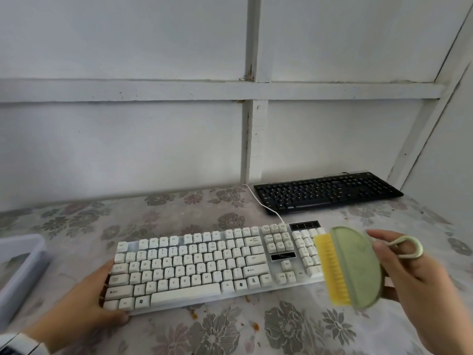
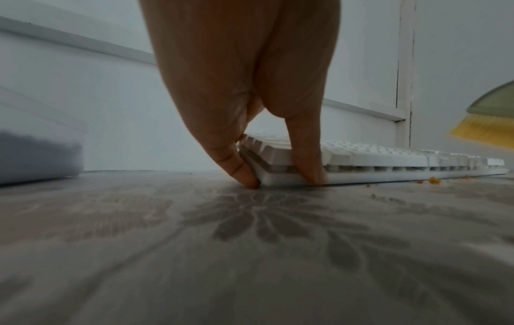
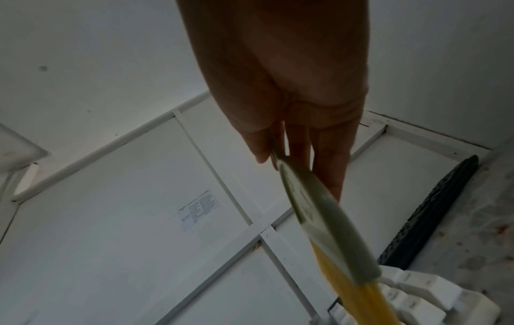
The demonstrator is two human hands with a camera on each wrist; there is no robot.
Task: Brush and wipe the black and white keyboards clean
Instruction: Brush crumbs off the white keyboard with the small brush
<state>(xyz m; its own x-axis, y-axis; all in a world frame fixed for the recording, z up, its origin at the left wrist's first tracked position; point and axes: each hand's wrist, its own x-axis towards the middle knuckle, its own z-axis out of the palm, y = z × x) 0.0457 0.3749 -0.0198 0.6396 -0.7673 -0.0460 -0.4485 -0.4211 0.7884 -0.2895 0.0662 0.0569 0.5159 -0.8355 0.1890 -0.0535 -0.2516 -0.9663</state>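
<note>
The white keyboard (image 1: 194,265) lies across the floral table in front of me. My left hand (image 1: 102,301) grips its left end, thumb on the front edge and fingers (image 2: 242,173) along the side. My right hand (image 1: 414,280) holds a green half-round brush (image 1: 355,267) with yellow bristles (image 1: 330,267) above the keyboard's right end, bristles pointing left, clear of the keys. A loop (image 1: 407,247) hangs from the brush handle. The black keyboard (image 1: 327,193) lies behind, against the wall. In the right wrist view the brush (image 3: 319,217) hovers over the white keys (image 3: 428,292).
A pale plastic bin (image 1: 20,267) stands at the table's left edge. Orange crumbs (image 1: 247,299) lie on the tablecloth in front of the white keyboard. A white cable (image 1: 261,203) runs from it toward the back. Grey panelled walls close in behind and to the right.
</note>
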